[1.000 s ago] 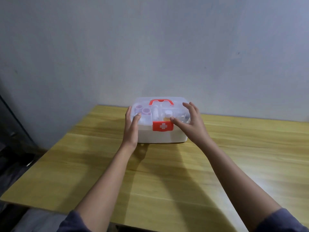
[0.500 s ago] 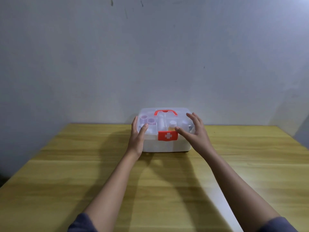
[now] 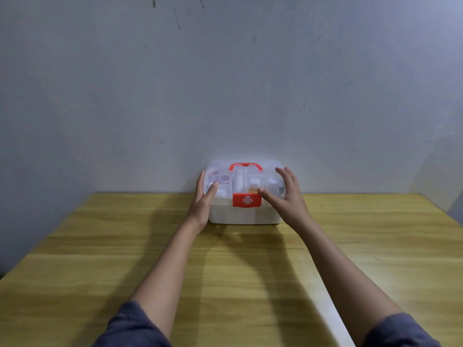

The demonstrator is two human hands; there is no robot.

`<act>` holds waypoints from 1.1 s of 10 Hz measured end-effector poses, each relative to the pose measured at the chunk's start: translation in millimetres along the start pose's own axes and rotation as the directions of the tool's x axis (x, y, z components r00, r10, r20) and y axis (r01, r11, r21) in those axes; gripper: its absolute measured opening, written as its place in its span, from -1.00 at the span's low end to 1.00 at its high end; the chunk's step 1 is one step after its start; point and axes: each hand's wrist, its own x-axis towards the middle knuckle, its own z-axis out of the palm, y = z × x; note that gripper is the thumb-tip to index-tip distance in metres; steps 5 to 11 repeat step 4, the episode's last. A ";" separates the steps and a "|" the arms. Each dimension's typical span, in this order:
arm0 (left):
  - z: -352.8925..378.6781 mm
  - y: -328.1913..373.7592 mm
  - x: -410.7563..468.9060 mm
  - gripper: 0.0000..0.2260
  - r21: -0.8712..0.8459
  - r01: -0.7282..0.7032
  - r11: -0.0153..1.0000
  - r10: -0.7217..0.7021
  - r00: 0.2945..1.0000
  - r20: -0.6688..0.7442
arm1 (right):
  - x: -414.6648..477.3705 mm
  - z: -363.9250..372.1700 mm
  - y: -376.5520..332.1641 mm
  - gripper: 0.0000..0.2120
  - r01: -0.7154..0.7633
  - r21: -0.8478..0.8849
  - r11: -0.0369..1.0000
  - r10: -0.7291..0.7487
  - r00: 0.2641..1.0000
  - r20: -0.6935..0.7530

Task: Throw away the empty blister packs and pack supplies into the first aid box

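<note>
Across the bare yellow wooden bench (image 3: 250,284), mid-frame, the left hand (image 3: 203,201) lies flat against the side of the white plastic first aid box (image 3: 244,214), fingers together, and the right hand (image 3: 285,196) hovers spread at its clear lid. Packing looks finished (supplies show inside); next, probably, pressing its red clasp (image 3: 246,200) shut.

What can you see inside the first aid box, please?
Through the clear lid of the first aid box: small round containers on the left, a white cylinder mid-box, an amber bottle. The white base hides anything lower.
</note>
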 end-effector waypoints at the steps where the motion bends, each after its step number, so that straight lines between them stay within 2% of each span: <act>1: -0.1 1.5 -1.8 -0.46 0.020 0.013 1.000 -0.013 1.000 0.004 | -0.7 0.4 0.7 -0.29 -0.007 -0.011 1.000 0.007 1.000 0.006; 2: 4.9 6.1 -9.7 -0.43 0.073 0.009 0.997 -0.010 1.000 0.007 | -2.7 -2.2 -4.3 -0.21 -0.018 -0.032 0.999 0.019 0.999 0.031; 3: 3.9 2.7 -16.6 -0.28 0.118 0.069 0.991 -0.069 0.998 -0.006 | -4.8 -2.9 -4.4 -0.10 -0.118 0.086 0.989 0.119 0.993 0.002; 4: -2.9 -14.2 -38.3 -0.03 0.198 0.190 0.962 -0.195 0.981 0.003 | -24.5 -4.7 15.3 0.03 -0.241 0.168 0.956 0.232 0.970 0.068; 11: -2.9 -14.2 -38.3 -0.03 0.198 0.190 0.962 -0.195 0.981 0.003 | -24.5 -4.7 15.3 0.03 -0.241 0.168 0.956 0.232 0.970 0.068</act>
